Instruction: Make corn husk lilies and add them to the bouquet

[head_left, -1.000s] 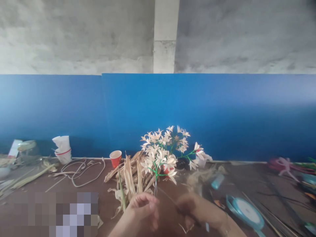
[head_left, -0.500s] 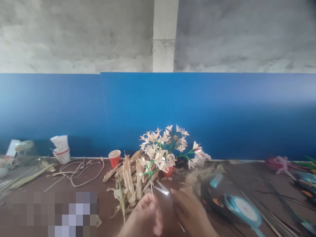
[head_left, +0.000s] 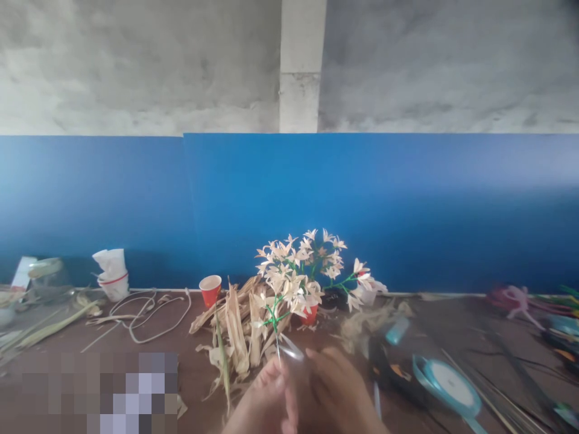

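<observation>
My left hand (head_left: pixel 271 392) pinches a thin pale wire stem between thumb and fingers. At the top of this stem is a sprig of cream flowers (head_left: pixel 266 301) with green-wrapped stalks (head_left: pixel 274 318). Close by on the right, my right hand (head_left: pixel 339 389) is curled and blurred. From its fingertips a shiny pair of narrow prongs (head_left: pixel 293 349), looking like scissors blades, points toward the wire; the handles are hidden. Behind the sprig stands a bunch of similar cream flowers (head_left: pixel 312 256), with a red cup (head_left: pixel 309 314) below it.
Dry corn husks (head_left: pixel 237 328) lie behind my left hand. A red paper cup (head_left: pixel 210 292), a white cord (head_left: pixel 158 328) and a white cup (head_left: pixel 114 284) are further left. To the right are a turquoise ribbon spool (head_left: pixel 450 386) and thin sticks (head_left: pixel 484 389). A blue partition (head_left: pixel 253 193) bounds the back.
My right hand has moved slightly left, bringing the shiny prongs closer to the wire. The prongs look less spread apart. My left hand stays almost still with the sprig.
</observation>
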The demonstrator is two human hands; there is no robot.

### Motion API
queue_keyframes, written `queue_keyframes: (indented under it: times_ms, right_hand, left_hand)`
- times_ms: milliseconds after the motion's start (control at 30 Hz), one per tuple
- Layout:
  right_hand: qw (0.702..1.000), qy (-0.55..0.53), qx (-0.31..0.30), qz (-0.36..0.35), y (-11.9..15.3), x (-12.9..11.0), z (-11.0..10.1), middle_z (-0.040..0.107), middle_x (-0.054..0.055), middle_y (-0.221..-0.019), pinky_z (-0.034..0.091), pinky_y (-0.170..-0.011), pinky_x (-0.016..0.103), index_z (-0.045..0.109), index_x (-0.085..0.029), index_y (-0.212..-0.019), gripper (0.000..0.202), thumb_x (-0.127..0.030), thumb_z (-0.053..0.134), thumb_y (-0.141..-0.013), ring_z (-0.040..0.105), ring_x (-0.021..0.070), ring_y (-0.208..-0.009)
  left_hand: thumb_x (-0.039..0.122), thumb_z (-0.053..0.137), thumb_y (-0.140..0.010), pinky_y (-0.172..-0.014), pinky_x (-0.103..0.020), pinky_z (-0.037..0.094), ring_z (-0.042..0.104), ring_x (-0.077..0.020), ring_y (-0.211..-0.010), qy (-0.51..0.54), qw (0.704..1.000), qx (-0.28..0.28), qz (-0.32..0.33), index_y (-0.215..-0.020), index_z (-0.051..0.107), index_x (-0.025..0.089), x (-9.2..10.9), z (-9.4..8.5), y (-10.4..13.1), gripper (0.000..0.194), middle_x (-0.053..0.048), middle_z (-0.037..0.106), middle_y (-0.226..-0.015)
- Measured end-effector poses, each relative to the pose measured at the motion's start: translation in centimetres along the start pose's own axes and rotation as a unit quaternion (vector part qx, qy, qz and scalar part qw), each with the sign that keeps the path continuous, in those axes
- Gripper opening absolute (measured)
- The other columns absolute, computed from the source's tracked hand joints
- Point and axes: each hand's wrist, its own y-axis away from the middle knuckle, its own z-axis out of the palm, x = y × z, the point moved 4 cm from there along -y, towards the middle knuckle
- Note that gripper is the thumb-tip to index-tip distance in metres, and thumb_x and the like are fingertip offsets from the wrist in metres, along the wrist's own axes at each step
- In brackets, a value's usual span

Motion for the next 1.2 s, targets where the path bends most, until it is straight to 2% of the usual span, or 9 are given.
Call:
queue_keyframes:
  times_ms: [167,267,467,667,800,1000,1200]
  right_hand:
    - [0.999,-0.026,0.014,-0.029,0.2,-0.4,-0.2,0.060,0.005,-0.088,0.051,-0.071,0.024,0.049,-0.022,-0.116,0.051,-0.003,0.042,-0.069,0.059,0.0162,-0.080]
    - [0.999,-0.017,0.025,-0.043,0.3,-0.5,-0.5,0.060,0.005,-0.093,0.051,-0.073,0.023,0.047,-0.023,-0.118,0.053,-0.004,0.043,-0.069,0.059,0.0168,-0.085]
    - [0.998,-0.036,0.035,-0.048,0.0,-0.9,-0.6,0.059,0.004,-0.085,0.052,-0.067,0.022,0.049,-0.022,-0.116,0.051,-0.003,0.041,-0.069,0.060,0.0146,-0.076]
    - [0.997,-0.022,0.048,-0.057,-0.3,-1.3,-0.6,0.061,0.005,-0.087,0.052,-0.069,0.023,0.049,-0.021,-0.115,0.051,-0.003,0.040,-0.068,0.060,0.0161,-0.079]
    - [0.998,-0.037,0.026,-0.043,-0.5,-1.2,0.4,0.062,0.005,-0.084,0.051,-0.065,0.024,0.048,-0.021,-0.116,0.045,-0.006,0.040,-0.073,0.060,0.0157,-0.073]
    - [1.000,-0.007,0.006,-0.028,-0.3,-0.4,1.9,0.064,0.005,-0.085,0.050,-0.070,0.027,0.046,-0.021,-0.119,0.041,-0.011,0.044,-0.079,0.060,0.0165,-0.077]
    - [0.997,0.077,-0.001,0.007,-0.8,-1.1,1.1,0.066,0.003,-0.078,0.048,-0.061,0.027,0.055,-0.021,-0.101,0.024,-0.018,0.045,-0.080,0.062,0.0174,-0.069]
  left_hand:
    - [0.026,0.059,-0.080,-0.038,-0.011,0.040,0.060,-0.0065,-0.043,0.012,0.999,-0.036,0.006,-0.078,0.054,0.018,0.0,-0.3,0.0,0.010,0.003,0.064,-0.061]
    - [0.025,0.057,-0.081,-0.040,-0.012,0.042,0.061,-0.0071,-0.046,0.002,1.000,-0.030,-0.003,-0.080,0.053,0.019,0.2,-0.2,0.2,0.008,0.003,0.064,-0.063]
    - [0.027,0.061,-0.078,-0.038,-0.011,0.040,0.059,-0.0061,-0.042,-0.004,1.000,-0.010,-0.004,-0.078,0.054,0.018,0.2,0.0,0.3,0.011,0.003,0.064,-0.061]
    - [0.027,0.063,-0.077,-0.039,-0.012,0.039,0.059,-0.0071,-0.043,0.003,1.000,0.002,-0.023,-0.077,0.057,0.017,-0.1,0.3,0.3,0.012,0.001,0.065,-0.056]
    - [0.024,0.067,-0.074,-0.044,-0.014,0.042,0.064,-0.0101,-0.051,0.000,0.998,0.021,-0.059,-0.075,0.057,0.017,-0.7,0.4,0.3,0.012,-0.001,0.068,-0.059]
    - [0.023,0.066,-0.075,-0.048,-0.017,0.044,0.067,-0.0143,-0.056,-0.005,0.995,0.042,-0.086,-0.072,0.053,0.018,-1.1,-0.1,0.2,0.014,-0.002,0.070,-0.060]
    - [0.020,0.063,-0.078,-0.054,-0.020,0.046,0.069,-0.0160,-0.061,-0.022,0.992,0.056,-0.114,-0.074,0.053,0.017,-1.3,-0.3,0.5,0.011,-0.003,0.071,-0.064]
